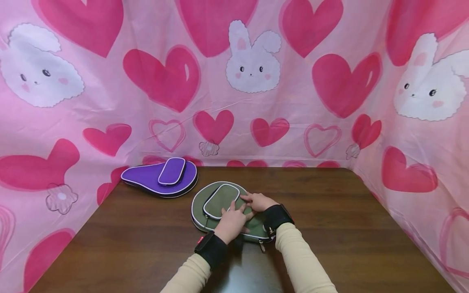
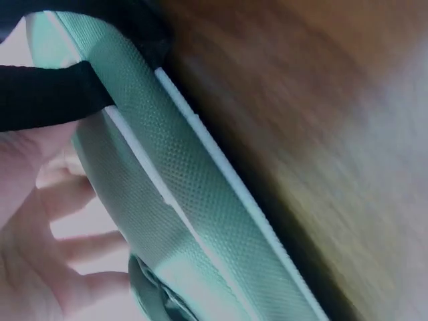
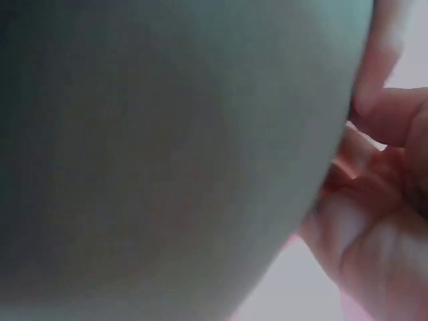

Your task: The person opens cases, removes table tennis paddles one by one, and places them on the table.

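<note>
An olive-green table tennis paddle case (image 1: 199, 199) with white piping lies on the table, its small zipped pocket (image 1: 221, 201) facing up. My left hand (image 1: 231, 224) rests over the pocket's lower right edge with fingers spread. In the left wrist view, its extended fingers (image 2: 93, 246) lie against the case's upper face, beside the piped side wall. My right hand (image 1: 261, 202) touches the case's right part, fingertips near the pocket's right edge. A blurred green surface fills most of the right wrist view, with fingers (image 3: 394, 110) along its edge.
A purple paddle case (image 1: 143, 175) with a small pocket (image 1: 172, 171) lies at the table's back left. A zipper pull (image 1: 262, 246) hangs at the green case's near edge. Pink heart-and-rabbit cloth (image 1: 253, 106) surrounds the brown table (image 1: 329, 211) behind and at both sides.
</note>
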The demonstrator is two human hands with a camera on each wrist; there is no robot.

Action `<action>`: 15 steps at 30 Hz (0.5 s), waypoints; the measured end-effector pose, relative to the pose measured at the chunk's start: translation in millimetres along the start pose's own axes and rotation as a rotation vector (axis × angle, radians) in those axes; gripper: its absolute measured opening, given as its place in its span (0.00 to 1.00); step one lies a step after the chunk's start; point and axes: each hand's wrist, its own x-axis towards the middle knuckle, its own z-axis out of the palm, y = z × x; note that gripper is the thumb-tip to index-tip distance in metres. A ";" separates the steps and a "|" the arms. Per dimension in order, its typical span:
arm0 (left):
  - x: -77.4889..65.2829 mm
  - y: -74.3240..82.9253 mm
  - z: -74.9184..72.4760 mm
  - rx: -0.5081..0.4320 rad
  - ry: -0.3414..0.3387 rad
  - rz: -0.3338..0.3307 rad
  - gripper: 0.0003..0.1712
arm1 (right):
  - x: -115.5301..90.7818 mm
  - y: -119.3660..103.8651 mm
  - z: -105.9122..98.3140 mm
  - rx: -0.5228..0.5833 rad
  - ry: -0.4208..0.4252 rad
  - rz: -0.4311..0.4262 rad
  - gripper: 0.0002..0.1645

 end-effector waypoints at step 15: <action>8.6 -33.0 1.9 -0.343 -0.034 0.230 0.40 | -20.5 26.9 -17.1 -0.032 -0.177 0.064 0.38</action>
